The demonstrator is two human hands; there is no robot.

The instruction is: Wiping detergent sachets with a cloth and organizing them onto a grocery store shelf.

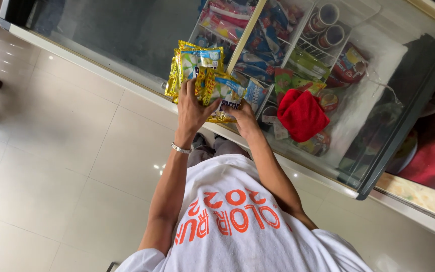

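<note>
Tiled shop floor beside a chest freezer whose wire baskets already hold wrapped ices: the left hand curls its fingers around a fanned stack of gold-edged packets, the right hand pinching the front packet's lower edge, none yet placed inside.

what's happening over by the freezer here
A person in a white shirt stands at an open chest freezer, holding a stack of gold-edged snack packets in both hands. The left hand grips the stack from the side; the right hand supports its lower end. Wire baskets inside hold more wrapped treats and cups, with a red cloth lying on top.
</note>
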